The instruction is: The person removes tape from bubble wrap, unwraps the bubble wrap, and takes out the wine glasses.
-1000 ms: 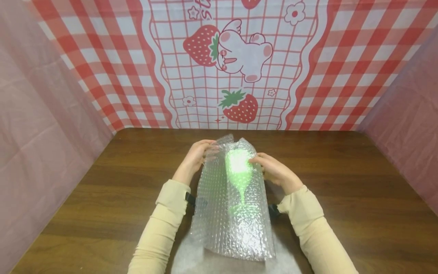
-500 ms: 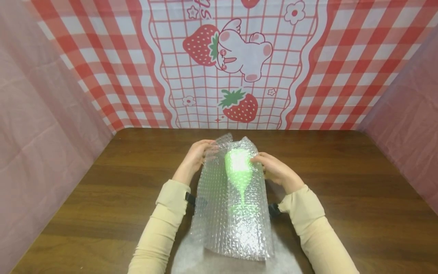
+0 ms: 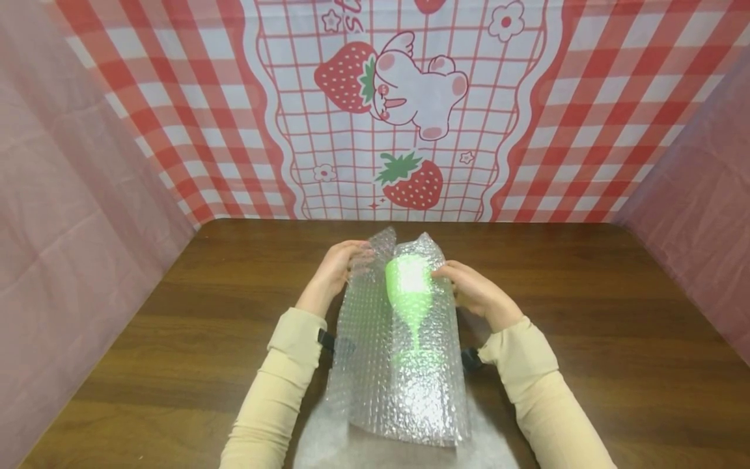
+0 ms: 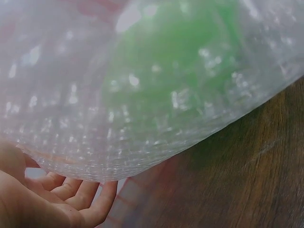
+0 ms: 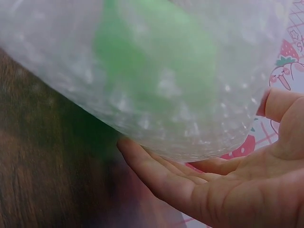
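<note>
In the head view a clear bubble wrap bag (image 3: 363,365) is held up in front of the person, its upper edge parted into two peaks. Through it shows a bright green goblet (image 3: 409,299), upright, bowl at the top. The left hand (image 3: 336,266) grips the bag's upper left side, some fingers seen through the plastic. On the other side the right hand (image 3: 473,292) pinches the upper right edge, thumb in front. The left wrist view has the left hand (image 4: 61,197) with curled fingers against the bag (image 4: 66,114). In the right wrist view the right hand (image 5: 223,183) surrounds the bag's edge (image 5: 190,137).
A brown wooden table (image 3: 176,339) spreads around the arms. Below the bag lies a pale grey mat (image 3: 322,440) at the near edge. A red checked strawberry cloth (image 3: 410,182) hangs behind, with pink curtains (image 3: 88,215) at the sides.
The two peaks of the bag's upper edge have drawn slightly apart, so the gap between them is wider. Both hands have stayed nearly where they were.
</note>
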`<state>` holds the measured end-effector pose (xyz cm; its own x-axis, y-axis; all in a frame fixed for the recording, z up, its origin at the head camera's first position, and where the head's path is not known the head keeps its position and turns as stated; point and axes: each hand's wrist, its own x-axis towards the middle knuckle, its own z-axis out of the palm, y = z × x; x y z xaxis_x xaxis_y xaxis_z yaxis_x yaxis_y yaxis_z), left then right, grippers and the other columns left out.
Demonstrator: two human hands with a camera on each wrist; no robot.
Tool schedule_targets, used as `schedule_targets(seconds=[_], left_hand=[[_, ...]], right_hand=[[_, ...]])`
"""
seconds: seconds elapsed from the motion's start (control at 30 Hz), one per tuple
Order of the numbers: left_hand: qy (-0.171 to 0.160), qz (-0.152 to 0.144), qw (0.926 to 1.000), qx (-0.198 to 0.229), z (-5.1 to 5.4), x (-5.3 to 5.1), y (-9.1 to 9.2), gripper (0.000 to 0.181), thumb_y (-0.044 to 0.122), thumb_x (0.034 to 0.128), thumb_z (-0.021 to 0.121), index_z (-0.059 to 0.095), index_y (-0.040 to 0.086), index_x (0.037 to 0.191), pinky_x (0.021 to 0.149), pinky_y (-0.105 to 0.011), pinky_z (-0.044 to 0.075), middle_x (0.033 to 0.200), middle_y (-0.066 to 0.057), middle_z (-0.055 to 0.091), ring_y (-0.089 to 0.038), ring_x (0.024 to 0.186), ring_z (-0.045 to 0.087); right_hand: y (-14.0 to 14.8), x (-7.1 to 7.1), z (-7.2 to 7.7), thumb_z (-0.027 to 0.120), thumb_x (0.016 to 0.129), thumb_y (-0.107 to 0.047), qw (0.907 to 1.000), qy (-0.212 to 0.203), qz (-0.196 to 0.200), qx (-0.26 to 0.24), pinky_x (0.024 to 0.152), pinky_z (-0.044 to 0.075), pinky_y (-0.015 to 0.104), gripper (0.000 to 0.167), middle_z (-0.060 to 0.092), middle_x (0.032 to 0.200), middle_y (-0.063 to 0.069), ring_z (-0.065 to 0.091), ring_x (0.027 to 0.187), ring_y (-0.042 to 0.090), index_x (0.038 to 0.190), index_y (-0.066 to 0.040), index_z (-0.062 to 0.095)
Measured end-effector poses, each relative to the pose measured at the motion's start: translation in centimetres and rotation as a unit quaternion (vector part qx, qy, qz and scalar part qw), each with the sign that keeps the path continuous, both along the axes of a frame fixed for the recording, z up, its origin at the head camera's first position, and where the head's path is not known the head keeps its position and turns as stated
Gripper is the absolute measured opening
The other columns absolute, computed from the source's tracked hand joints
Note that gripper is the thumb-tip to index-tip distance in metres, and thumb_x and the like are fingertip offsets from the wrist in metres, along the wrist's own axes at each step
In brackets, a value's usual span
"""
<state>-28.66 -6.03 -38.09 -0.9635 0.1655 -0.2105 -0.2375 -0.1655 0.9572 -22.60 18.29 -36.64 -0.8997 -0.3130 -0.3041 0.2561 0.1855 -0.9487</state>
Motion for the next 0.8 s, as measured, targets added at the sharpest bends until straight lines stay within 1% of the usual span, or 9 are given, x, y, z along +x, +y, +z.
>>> schedule_targets(seconds=[0.13,0.3,0.43,0.53,0.63,0.7,0.8], left_hand=[[-0.001,0.001,1.0,0.001,0.03,0.03,-0.04,0.03,0.005,0.091,0.042,0.05,-0.004,0.118,0.08,-0.032,0.052,0.086,-0.001,0.063,-0.012,0.081,0.061],[0.002,-0.001,1.0,-0.004,0.03,0.08,-0.14,0.031,0.005,0.0911,0.042,0.049,-0.005,0.12,0.078,-0.03,0.053,0.097,-0.009,0.064,-0.012,0.081,0.062],[0.002,-0.001,1.0,-0.008,0.02,0.09,-0.2,0.031,0.005,0.0911,0.042,0.049,-0.004,0.12,0.078,-0.03,0.053,0.103,-0.012,0.063,-0.012,0.082,0.062],[0.002,-0.001,0.9999,-0.01,0.0,0.03,-0.24,0.031,0.006,0.0911,0.042,0.049,-0.004,0.12,0.078,-0.03,0.053,0.103,-0.012,0.062,-0.012,0.082,0.062],[0.001,-0.001,1.0,-0.009,-0.02,-0.01,-0.27,0.031,0.006,0.0915,0.042,0.049,-0.004,0.12,0.079,-0.031,0.053,0.105,-0.013,0.062,-0.012,0.083,0.062],[0.0,0.0,1.0,-0.007,-0.08,0.0,-0.31,0.031,0.006,0.0916,0.042,0.049,-0.005,0.12,0.08,-0.032,0.053,0.105,-0.013,0.062,-0.012,0.082,0.062],[-0.001,0.002,1.0,-0.005,-0.18,0.05,-0.43,0.03,0.006,0.0919,0.043,0.049,-0.005,0.119,0.079,-0.032,0.053,0.104,-0.013,0.062,-0.011,0.08,0.062]], right_hand=[[0.08,-0.03,-0.01,0.043,0.091,-0.019,1.0,-0.001,-0.005,-0.007,0.084,0.046,0.038,0.046,0.034,0.124,0.018,0.047,0.099,0.024,0.127,0.004,0.027],[0.19,-0.03,-0.08,0.042,0.09,-0.018,0.9999,-0.002,-0.01,-0.009,0.082,0.047,0.037,0.039,0.035,0.121,0.016,0.045,0.101,0.026,0.121,0.002,0.03],[0.33,-0.11,-0.22,0.041,0.09,-0.018,0.9999,-0.003,-0.007,-0.011,0.082,0.046,0.036,0.043,0.032,0.126,0.018,0.043,0.104,0.027,0.125,0.003,0.028],[0.45,-0.1,-0.17,0.04,0.091,-0.018,0.9999,-0.004,-0.002,-0.016,0.083,0.045,0.036,0.049,0.024,0.135,0.02,0.04,0.109,0.03,0.131,0.005,0.022],[0.55,-0.09,-0.1,0.038,0.091,-0.017,0.9999,-0.005,0.0,-0.016,0.085,0.045,0.037,0.053,0.018,0.139,0.022,0.037,0.113,0.032,0.134,0.006,0.018],[0.61,-0.04,-0.04,0.038,0.091,-0.017,0.9999,-0.004,-0.001,-0.015,0.084,0.045,0.037,0.052,0.02,0.138,0.022,0.039,0.112,0.031,0.133,0.007,0.02],[0.66,-0.04,-0.11,0.039,0.09,-0.016,0.9999,-0.003,-0.007,-0.015,0.081,0.046,0.034,0.044,0.027,0.13,0.019,0.043,0.104,0.027,0.127,0.005,0.027]])
